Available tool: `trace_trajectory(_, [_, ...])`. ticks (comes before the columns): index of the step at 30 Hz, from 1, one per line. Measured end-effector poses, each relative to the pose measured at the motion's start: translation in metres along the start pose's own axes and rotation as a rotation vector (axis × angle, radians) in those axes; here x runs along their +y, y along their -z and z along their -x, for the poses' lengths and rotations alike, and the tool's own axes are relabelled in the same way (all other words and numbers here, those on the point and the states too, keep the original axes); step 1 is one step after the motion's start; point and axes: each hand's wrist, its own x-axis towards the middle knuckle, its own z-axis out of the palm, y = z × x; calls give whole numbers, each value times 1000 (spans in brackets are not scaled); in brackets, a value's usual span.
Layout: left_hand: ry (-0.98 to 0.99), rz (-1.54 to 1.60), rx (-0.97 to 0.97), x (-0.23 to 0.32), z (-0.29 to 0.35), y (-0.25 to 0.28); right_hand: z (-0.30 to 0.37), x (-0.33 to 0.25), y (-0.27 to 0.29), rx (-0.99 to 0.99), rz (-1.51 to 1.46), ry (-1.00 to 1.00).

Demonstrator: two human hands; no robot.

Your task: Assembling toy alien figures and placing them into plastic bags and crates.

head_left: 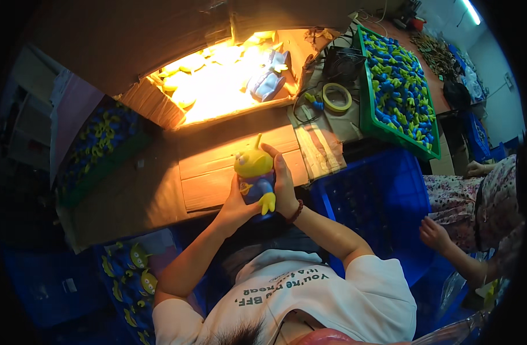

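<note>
A toy figure (260, 188) with a yellow-green head, a blue body and yellow hands is held between my two hands, above the cardboard worktop. My left hand (236, 206) closes around its lower left side, thumb near a yellow toy hand. Along the figure's right side lies my right hand (284, 188), its fingers reaching up beside the head. The figure stands upright, a thin stalk pointing up from its head. Beyond it, a cardboard box (154, 106) under glaring light contains several yellow toy parts and a grey-blue toy body (268, 83).
A green tray (365, 118) heaped with blue-and-yellow toy parts is at the back right, beside a yellow tape roll (326, 106). Blue crate (413, 190) stands to my right, near another person's hand (436, 235). Toy figures (139, 256) lie low on my left.
</note>
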Motion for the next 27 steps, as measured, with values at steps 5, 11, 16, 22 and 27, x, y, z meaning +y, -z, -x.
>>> trace_trajectory(5, [-108,277,-1,-11,24,11,-21,-26,8,-251,297,95])
trace_trajectory(11, [-230,333,116,-7,94,68,-131,-135,55,74,677,420])
trace_trajectory(16, [-24,168,832,-39,181,108,-148,-172,68,278,718,539])
trace_trajectory(22, [-88,-479,907,-89,227,151,-200,-203,80,243,544,659])
trace_trajectory(27, [-171,241,952,-125,223,168,-210,-201,67,286,446,494])
